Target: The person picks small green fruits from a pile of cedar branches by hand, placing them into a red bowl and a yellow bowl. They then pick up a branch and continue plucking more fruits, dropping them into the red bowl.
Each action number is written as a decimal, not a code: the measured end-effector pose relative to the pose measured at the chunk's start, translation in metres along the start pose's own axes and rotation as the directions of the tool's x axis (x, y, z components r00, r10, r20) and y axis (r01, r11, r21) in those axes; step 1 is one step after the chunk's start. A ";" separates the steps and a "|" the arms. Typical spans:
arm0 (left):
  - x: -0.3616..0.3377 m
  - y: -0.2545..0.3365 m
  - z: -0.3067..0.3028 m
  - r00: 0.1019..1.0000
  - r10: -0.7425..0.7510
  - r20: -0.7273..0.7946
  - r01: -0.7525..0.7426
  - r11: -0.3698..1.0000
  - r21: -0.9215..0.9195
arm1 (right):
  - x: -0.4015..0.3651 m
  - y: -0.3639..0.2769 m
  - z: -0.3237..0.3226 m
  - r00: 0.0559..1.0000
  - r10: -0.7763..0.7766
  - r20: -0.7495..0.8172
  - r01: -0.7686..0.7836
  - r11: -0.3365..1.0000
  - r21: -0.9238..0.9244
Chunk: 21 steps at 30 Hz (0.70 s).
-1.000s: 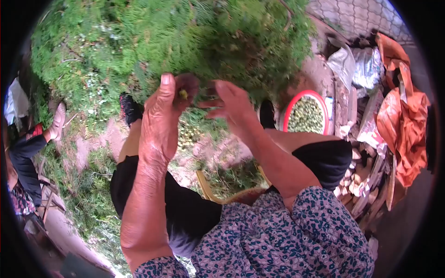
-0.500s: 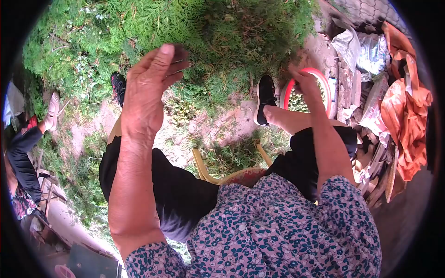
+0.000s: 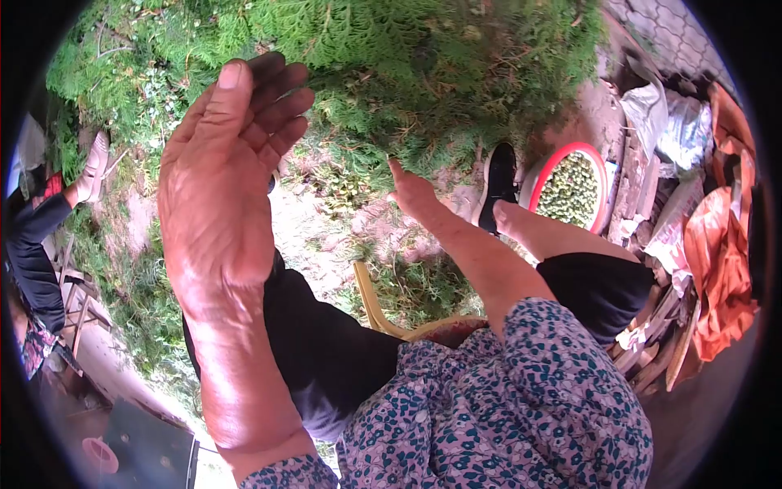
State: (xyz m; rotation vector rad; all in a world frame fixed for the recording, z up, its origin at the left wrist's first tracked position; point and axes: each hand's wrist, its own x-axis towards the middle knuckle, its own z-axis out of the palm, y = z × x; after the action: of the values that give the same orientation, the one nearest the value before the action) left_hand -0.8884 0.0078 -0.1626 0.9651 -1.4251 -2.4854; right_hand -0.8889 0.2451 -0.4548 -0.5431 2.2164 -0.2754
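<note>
My left hand [image 3: 232, 163] is raised close to the camera, palm turned inward. Its fingers are apart and slightly bent, with dark-stained tips, and nothing shows in them. Lower and farther off, my right hand [image 3: 414, 191] reaches across over the littered ground, its index finger stretched out and thumb apart; its other fingers are mostly hidden. Nothing can be made out in it. Cut green conifer branches [image 3: 391, 65] lie in a thick heap beyond both hands. A red-rimmed round container [image 3: 604, 196] full of small green pieces stands beside my right shoe [image 3: 500, 179].
I sit on a yellow-framed chair [image 3: 371, 301]. At right lie orange cloth [image 3: 717, 261], plastic sacks [image 3: 683, 130] and wood scraps [image 3: 648, 191]. Another person's leg [image 3: 37, 224] shows at far left. A dark panel [image 3: 151, 448] is at lower left.
My right hand has swung left, away from above the red-rimmed container to the middle. My left hand has come nearer the camera and slightly left. The view has shifted a little.
</note>
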 end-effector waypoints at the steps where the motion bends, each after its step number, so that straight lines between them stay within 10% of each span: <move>1: 0.000 0.001 -0.002 1.000 0.006 0.005 -0.006 1.000 -0.001 | 0.004 -0.004 0.010 0.998 0.027 -0.055 -0.031 0.996 -0.078; 8: 0.001 0.000 0.003 0.999 -0.018 -0.032 0.018 1.000 -0.009 | 0.027 0.009 0.043 0.991 -0.050 -0.127 0.017 0.967 -0.254; 10: 0.001 0.001 0.002 0.999 -0.028 -0.030 0.028 0.999 -0.017 | 0.035 0.032 0.063 0.926 0.026 -0.376 0.185 0.836 0.516; 12: 0.001 0.002 0.001 0.999 -0.032 -0.021 0.031 0.999 -0.033 | 0.032 0.050 0.063 0.915 -0.014 -0.404 0.248 0.808 0.535; 14: 0.000 0.002 0.000 1.000 -0.003 -0.016 0.003 1.000 -0.016 | 0.015 0.039 0.023 0.934 0.317 0.162 -0.294 0.432 0.852; 19: -0.002 0.002 -0.001 1.000 -0.012 -0.017 0.012 1.000 -0.028 | -0.001 0.039 -0.013 0.946 0.307 0.104 -0.189 0.260 0.947; 21: -0.001 0.002 -0.002 1.000 -0.009 -0.021 0.009 0.999 -0.032 | -0.015 0.048 -0.016 0.970 0.208 0.128 -0.207 0.422 0.883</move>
State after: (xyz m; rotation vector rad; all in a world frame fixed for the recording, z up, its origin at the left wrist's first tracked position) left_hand -0.8866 0.0057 -0.1607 0.9906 -1.3733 -2.4892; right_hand -0.9063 0.2948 -0.4524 0.3449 1.7422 -1.2307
